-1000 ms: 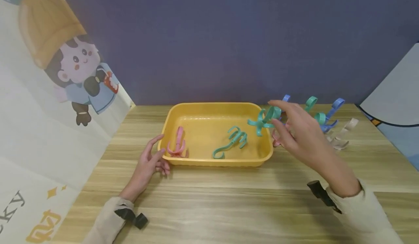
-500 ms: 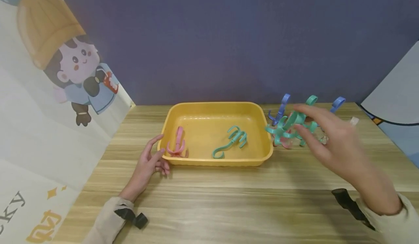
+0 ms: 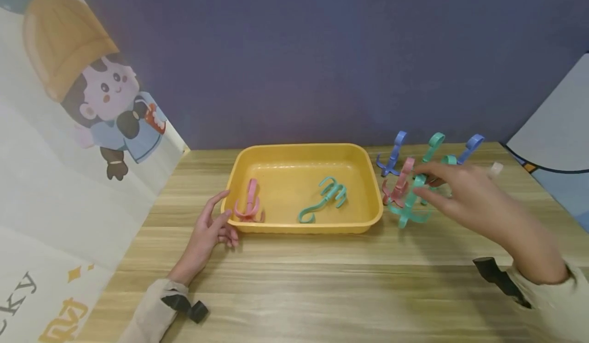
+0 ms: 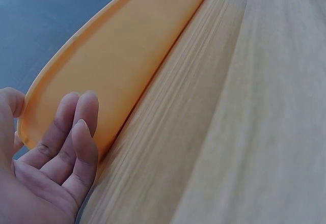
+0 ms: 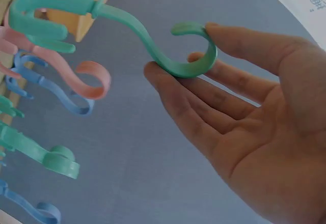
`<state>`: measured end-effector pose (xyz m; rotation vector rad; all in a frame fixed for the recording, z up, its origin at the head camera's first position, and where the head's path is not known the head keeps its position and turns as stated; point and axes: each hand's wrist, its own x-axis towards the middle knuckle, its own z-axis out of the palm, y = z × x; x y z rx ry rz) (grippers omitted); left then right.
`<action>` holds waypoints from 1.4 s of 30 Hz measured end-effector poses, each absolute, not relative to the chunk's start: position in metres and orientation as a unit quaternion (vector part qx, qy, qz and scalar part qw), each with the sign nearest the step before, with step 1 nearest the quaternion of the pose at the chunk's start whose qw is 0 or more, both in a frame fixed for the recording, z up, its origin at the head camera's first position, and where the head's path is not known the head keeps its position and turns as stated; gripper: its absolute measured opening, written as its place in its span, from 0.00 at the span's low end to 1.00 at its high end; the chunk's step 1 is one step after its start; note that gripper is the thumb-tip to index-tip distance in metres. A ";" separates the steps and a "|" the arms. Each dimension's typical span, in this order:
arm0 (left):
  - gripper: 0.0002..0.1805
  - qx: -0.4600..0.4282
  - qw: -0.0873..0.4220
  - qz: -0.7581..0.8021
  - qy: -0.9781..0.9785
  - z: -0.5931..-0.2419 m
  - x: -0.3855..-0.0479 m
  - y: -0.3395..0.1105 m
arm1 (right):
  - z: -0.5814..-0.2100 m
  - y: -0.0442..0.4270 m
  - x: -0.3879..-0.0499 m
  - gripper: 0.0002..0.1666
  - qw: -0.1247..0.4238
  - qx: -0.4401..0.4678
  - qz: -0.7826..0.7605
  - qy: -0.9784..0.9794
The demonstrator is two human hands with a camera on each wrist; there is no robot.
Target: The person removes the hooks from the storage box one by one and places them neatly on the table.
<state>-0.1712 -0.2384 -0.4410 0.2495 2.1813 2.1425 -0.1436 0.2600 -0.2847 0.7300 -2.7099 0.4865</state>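
Observation:
My right hand [image 3: 478, 200] pinches the curved top of a green plastic claw hook [image 5: 163, 63] between thumb and fingertips. Its prongs point downward, just right of the yellow tray; whether they touch the table, I cannot tell. Behind it stands a pink claw hook [image 3: 405, 174]. At the tray's front left corner, my left hand [image 3: 207, 230] touches the rim of the yellow tray [image 4: 117, 56] with loosely bent fingers. Inside the tray are a pink claw hook [image 3: 251, 200] at the left and a green claw hook [image 3: 329, 197] lying on its side at the right.
Blue claw hooks [image 3: 393, 154] and green ones [image 3: 434, 146] stand at the back right, partly behind my right hand. A clear hook [image 3: 496, 169] shows at the far right. The wooden table [image 3: 322, 281] ends at a dark blue wall [image 3: 294, 67].
My right hand has carried the green claw hook right and down, from over the tray's right edge to beside the tray. The left hand and the tray have stayed put.

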 end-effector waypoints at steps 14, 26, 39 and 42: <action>0.30 0.081 0.040 0.702 0.706 -0.443 -0.169 -0.237 | -0.312 0.266 -0.165 0.18 0.034 0.238 0.193 -0.951; 0.30 0.083 0.039 0.700 0.708 -0.442 -0.170 -0.238 | -0.307 0.274 -0.164 0.17 0.033 0.247 0.190 -0.950; 0.29 0.083 0.032 0.694 0.714 -0.439 -0.171 -0.236 | -0.297 0.266 -0.155 0.20 0.091 0.244 0.158 -0.952; 0.29 0.081 0.033 0.695 0.713 -0.439 -0.170 -0.237 | -0.294 0.257 -0.151 0.18 0.129 0.264 0.163 -0.942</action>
